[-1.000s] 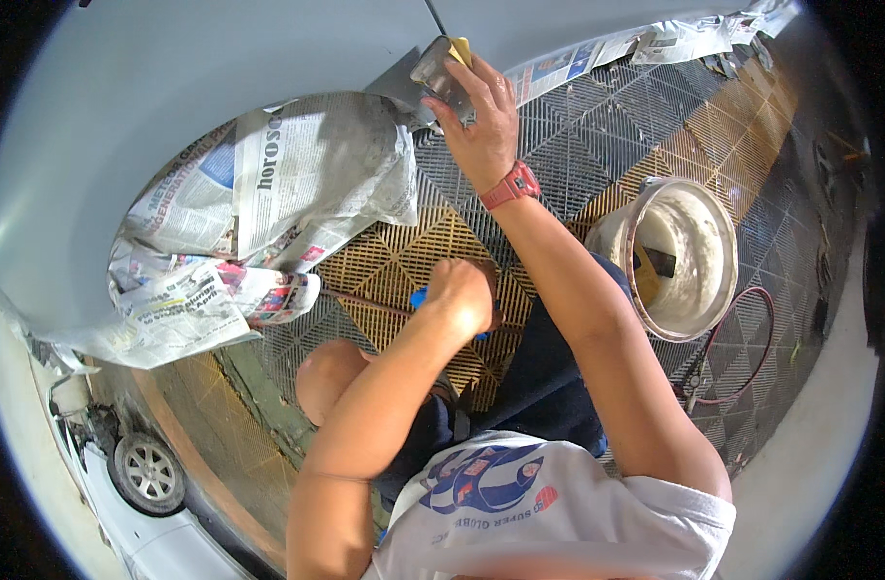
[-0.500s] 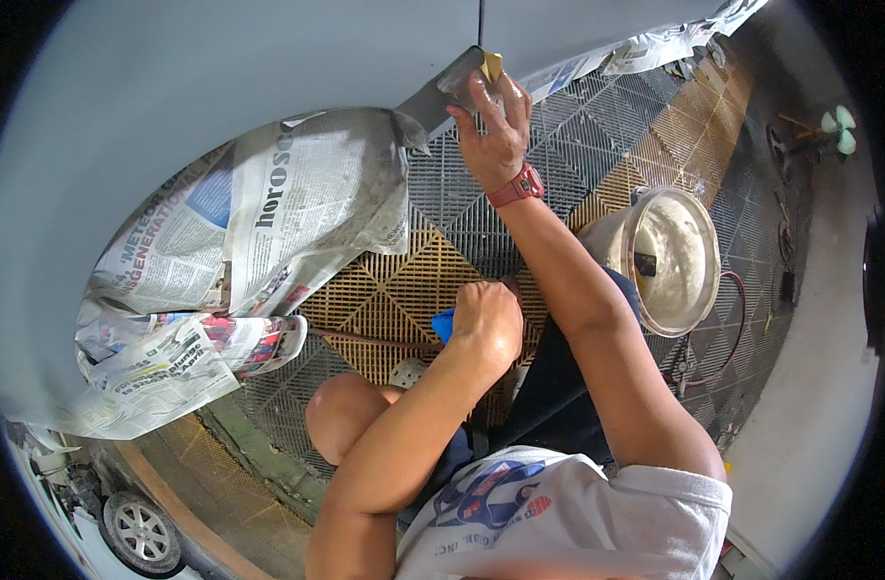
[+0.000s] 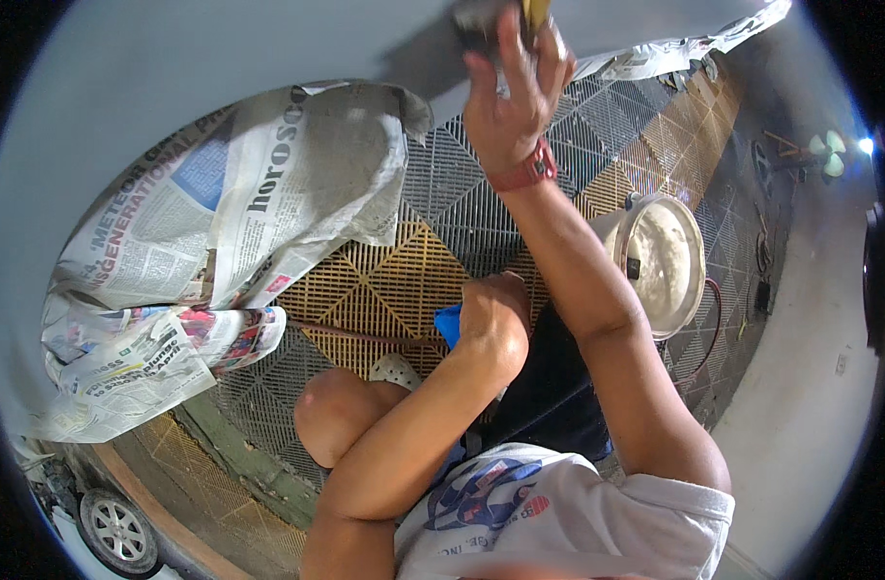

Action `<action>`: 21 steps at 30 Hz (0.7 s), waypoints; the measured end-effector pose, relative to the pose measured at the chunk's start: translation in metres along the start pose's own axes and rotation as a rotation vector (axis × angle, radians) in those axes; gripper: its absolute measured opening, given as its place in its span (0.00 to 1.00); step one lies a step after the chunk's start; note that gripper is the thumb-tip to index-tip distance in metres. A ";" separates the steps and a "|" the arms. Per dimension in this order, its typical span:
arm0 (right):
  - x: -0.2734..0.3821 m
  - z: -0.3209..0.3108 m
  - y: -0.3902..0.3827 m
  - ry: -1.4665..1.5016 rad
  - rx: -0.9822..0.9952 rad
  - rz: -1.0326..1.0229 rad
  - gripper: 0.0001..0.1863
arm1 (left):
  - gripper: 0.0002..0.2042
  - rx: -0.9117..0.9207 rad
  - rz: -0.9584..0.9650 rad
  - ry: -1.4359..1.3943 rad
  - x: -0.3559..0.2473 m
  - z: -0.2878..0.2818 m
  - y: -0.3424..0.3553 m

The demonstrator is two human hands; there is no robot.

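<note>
Right hand (image 3: 515,106): fingers spread, gripping a grey block (image 3: 476,24) with a yellow sheet (image 3: 535,14), up against the grey car body panel (image 3: 268,48); block blurred, exact contact unclear. Left hand (image 3: 495,309): curled around a blue item (image 3: 448,324), mostly hidden, kind unclear. Risks, as judged: uneven finger pressure could tilt the block and gouge the panel; a loose hold could let the sheet slip. Straying low could tear the newspaper (image 3: 346,174) in the wheel arch. Bucket (image 3: 613,232) beside right forearm; a careless elbow could knock it.
</note>
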State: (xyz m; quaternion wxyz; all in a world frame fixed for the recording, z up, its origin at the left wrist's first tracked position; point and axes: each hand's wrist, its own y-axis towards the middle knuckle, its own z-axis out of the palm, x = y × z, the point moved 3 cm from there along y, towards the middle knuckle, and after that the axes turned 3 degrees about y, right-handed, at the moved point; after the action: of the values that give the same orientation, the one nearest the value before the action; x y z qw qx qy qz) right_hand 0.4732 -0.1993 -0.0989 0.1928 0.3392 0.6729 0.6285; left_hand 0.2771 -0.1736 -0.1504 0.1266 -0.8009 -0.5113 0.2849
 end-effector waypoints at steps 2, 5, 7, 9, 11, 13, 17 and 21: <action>-0.001 -0.002 0.010 0.004 -0.001 -0.055 0.32 | 0.18 0.016 0.008 -0.041 -0.003 -0.009 -0.003; -0.020 -0.010 -0.015 -0.024 0.073 -0.055 0.32 | 0.20 0.007 0.085 -0.055 -0.003 -0.003 -0.001; -0.033 -0.013 -0.037 -0.023 0.126 -0.048 0.32 | 0.21 0.048 0.073 0.001 -0.001 -0.007 -0.001; -0.022 -0.009 -0.030 -0.004 0.089 -0.043 0.30 | 0.23 0.087 0.056 0.021 0.003 -0.007 -0.002; 0.006 -0.005 0.008 0.014 0.033 -0.038 0.29 | 0.23 0.120 0.043 0.007 0.004 -0.012 0.000; 0.004 -0.004 0.009 0.009 0.052 -0.043 0.30 | 0.25 0.077 0.067 0.005 0.000 -0.006 0.001; -0.025 -0.015 -0.031 -0.021 0.143 -0.036 0.30 | 0.28 0.085 0.109 0.041 -0.001 -0.002 0.004; 0.008 -0.004 0.024 0.037 0.025 -0.070 0.30 | 0.29 0.081 0.058 0.081 0.004 0.002 0.008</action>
State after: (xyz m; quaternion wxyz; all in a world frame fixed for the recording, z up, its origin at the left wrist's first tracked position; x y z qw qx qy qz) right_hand 0.4703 -0.1973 -0.0741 0.1979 0.3063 0.6954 0.6192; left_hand 0.2834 -0.1739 -0.1573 0.1712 -0.8204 -0.4704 0.2764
